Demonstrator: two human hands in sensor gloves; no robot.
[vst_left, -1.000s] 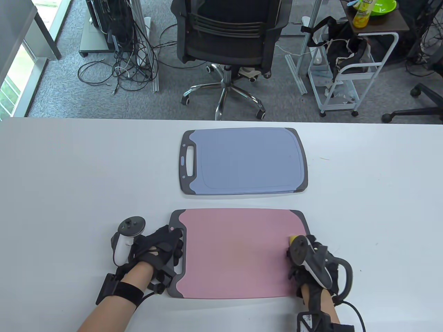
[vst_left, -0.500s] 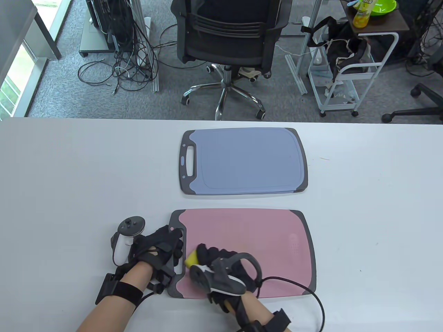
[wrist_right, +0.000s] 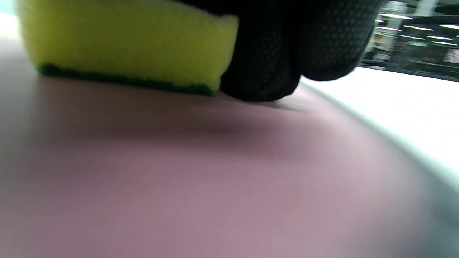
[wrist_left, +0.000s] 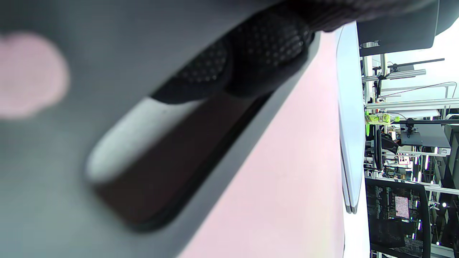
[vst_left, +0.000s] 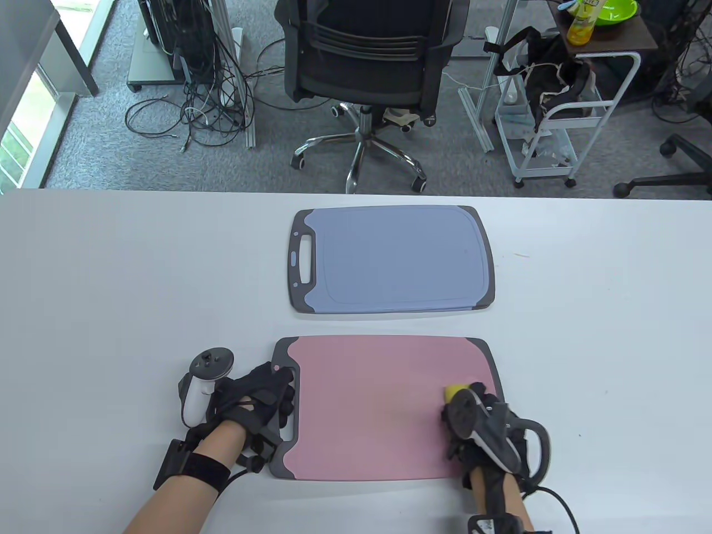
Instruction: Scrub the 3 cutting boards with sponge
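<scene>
- White surface (vst_left: 111, 289) carries two cutting boards
- Blue cutting board (vst_left: 392, 258) lies on the far side, its handle slot to the left
- Pink cutting board (vst_left: 378, 409) lies near, just in front of the blue one and apart from it
- Left hand (vst_left: 258, 403) rests on the pink board's grey handle end, fingertips (wrist_left: 272, 46) at the slot
- Right hand (vst_left: 484, 428) grips the sponge at the board's right end
- Yellow sponge (wrist_right: 125, 43) sits green side down on the pink board

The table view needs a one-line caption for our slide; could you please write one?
Right hand scrubs the pink cutting board with a yellow sponge while the left hand steadies its handle end; a blue cutting board lies beyond.
</scene>
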